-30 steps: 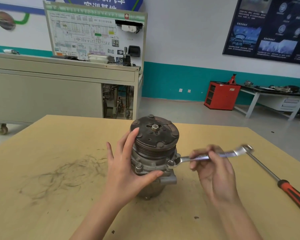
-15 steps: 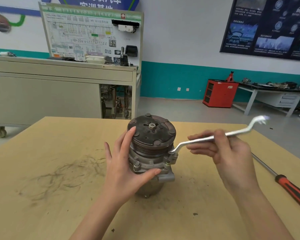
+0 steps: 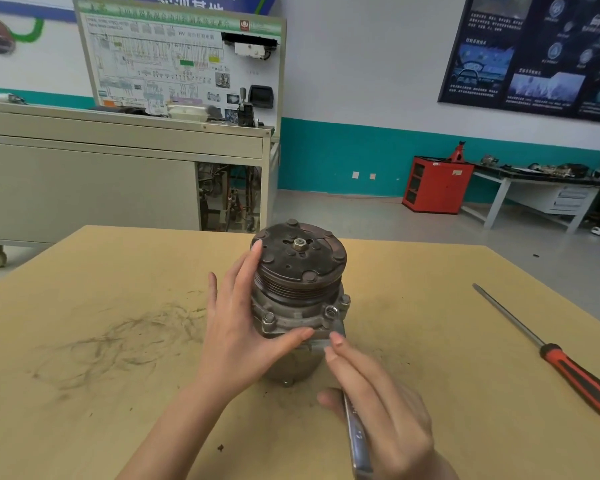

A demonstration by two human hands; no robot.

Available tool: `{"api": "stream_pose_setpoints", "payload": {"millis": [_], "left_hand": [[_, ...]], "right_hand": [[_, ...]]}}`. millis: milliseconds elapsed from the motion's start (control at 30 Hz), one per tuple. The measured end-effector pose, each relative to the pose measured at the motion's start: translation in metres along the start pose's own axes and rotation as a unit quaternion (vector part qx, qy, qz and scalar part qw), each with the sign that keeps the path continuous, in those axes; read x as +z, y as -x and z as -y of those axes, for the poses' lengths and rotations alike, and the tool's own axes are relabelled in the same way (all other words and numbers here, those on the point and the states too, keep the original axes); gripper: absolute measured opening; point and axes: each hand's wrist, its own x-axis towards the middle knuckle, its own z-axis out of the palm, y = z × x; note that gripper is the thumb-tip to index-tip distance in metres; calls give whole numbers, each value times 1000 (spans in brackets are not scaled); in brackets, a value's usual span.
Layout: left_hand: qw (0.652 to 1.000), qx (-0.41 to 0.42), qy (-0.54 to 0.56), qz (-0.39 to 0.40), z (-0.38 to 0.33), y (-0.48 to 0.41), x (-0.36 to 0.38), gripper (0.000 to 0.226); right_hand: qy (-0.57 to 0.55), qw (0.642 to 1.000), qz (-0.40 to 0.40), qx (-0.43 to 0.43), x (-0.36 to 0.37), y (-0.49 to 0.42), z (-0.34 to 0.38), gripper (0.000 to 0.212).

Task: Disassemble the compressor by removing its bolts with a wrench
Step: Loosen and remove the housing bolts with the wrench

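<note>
The compressor [image 3: 300, 292] stands upright on the wooden table [image 3: 84, 306], its dark pulley face and centre nut on top and several bolts around its grey flange. My left hand [image 3: 243, 327] presses against its left side, fingers straight and thumb on the front of the flange. My right hand [image 3: 381, 407] grips the silver wrench [image 3: 355, 434], whose handle runs toward me. The wrench's ring end [image 3: 331, 311] sits over a bolt at the front right of the flange.
A long screwdriver [image 3: 568, 368] with a red and black handle lies on the table to the right. Dark scuff marks cover the table's left part. Beyond the table stand a beige training bench [image 3: 118, 168], a red cabinet [image 3: 437, 183] and a white workbench.
My right hand has swung the wrench from pointing right and away round to pointing toward me, the ring end now on a front-right flange bolt. My left hand has stayed on the compressor.
</note>
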Motion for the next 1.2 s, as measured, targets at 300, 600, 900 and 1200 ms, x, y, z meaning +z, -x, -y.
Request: {"api": "stream_pose_setpoints", "payload": {"millis": [300, 600, 900, 1200], "left_hand": [[993, -92, 53, 45, 10, 3, -6, 113], [983, -134, 120, 41, 16, 10, 0, 98], [980, -146, 127, 38, 13, 11, -1, 97], [980, -148, 126, 36, 13, 12, 0, 94]], "right_hand": [[-78, 995, 25, -57, -7, -5, -28, 43], [-672, 538, -63, 505, 29, -16, -75, 12], [-677, 533, 87, 500, 47, -50, -116, 38], [-341, 921, -13, 188, -2, -20, -36, 39]]}}
